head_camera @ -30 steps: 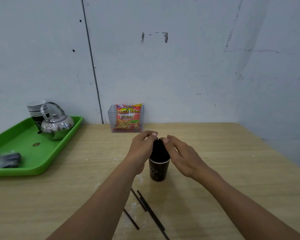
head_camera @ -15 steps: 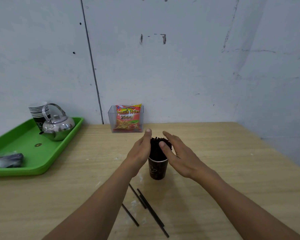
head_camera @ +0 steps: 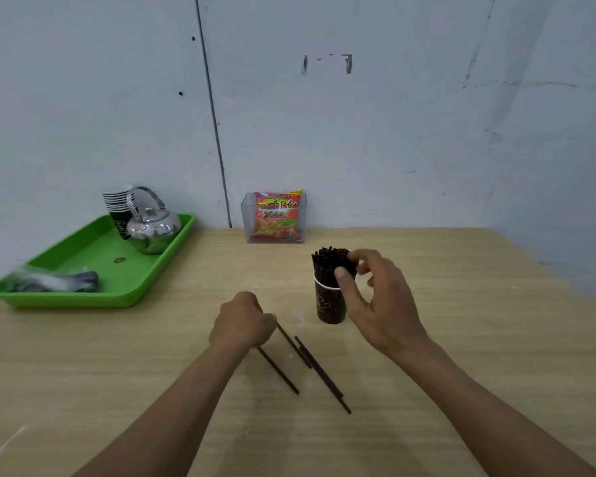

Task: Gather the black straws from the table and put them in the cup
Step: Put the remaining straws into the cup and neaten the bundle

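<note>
Dropped from the cup (head_camera: 329,304), the left hand (head_camera: 243,321) curls, grip unclear, over the far ends of the loose straws (head_camera: 319,368) lying diagonally on the desk (head_camera: 461,339), nearer it than the right hand (head_camera: 379,304), which clasps the cup's bundle (head_camera: 327,266).

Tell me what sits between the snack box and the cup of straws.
Nothing: in the head view, only bare table separates the clear snack box from the cup.
</note>
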